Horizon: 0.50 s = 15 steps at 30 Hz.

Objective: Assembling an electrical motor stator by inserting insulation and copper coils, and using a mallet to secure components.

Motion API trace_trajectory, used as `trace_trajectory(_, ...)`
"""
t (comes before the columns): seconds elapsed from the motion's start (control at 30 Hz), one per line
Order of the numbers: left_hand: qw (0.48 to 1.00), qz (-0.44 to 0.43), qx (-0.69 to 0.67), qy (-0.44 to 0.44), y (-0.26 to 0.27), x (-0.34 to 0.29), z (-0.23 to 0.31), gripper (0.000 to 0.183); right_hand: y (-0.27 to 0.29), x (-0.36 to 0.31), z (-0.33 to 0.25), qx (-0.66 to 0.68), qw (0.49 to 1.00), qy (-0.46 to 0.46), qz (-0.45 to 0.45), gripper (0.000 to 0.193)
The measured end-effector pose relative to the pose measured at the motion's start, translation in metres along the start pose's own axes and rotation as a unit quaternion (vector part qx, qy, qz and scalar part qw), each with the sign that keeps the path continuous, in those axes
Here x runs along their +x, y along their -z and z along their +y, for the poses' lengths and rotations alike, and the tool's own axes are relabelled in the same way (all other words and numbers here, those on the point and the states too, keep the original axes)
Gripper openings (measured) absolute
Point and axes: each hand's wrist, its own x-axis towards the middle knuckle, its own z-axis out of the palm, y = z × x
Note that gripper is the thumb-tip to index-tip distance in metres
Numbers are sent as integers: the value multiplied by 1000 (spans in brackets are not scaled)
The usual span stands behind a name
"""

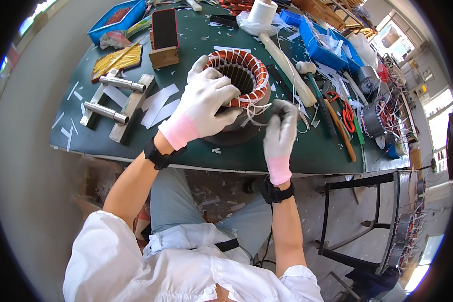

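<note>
A motor stator [260, 75] with a ring of copper windings stands upright on the green table near its front edge. White lacing cord [251, 106] wraps the ring, with loose loops at its front right. My left hand [206, 98], in a white glove with a pink cuff, lies over the stator's left side, fingers bent on the ring and thumb toward the loops. Just right of the stator, my gloved right hand [281, 131] has its fingers curled together at the cord; the fingertips' exact grip is partly hidden.
Left lie a metal fixture with two rods [118, 108], paper strips [158, 105], a yellow bundle in a tray [117, 61] and a phone [164, 29] on a wooden block. Right are a mallet [309, 70], red scissors [348, 115], a cord spool [261, 12] and blue bins [327, 49].
</note>
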Motion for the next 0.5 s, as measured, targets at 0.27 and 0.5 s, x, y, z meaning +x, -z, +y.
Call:
trace_trajectory(0.27,1000,-17,-5,-1,3,3,3,23,13,-18,-23,366,920,-113,-85,20)
trace_trajectory(0.5,1000,5,-11,-10,4,-1,-2,20,114,-90,28,573,791,-213,9,13)
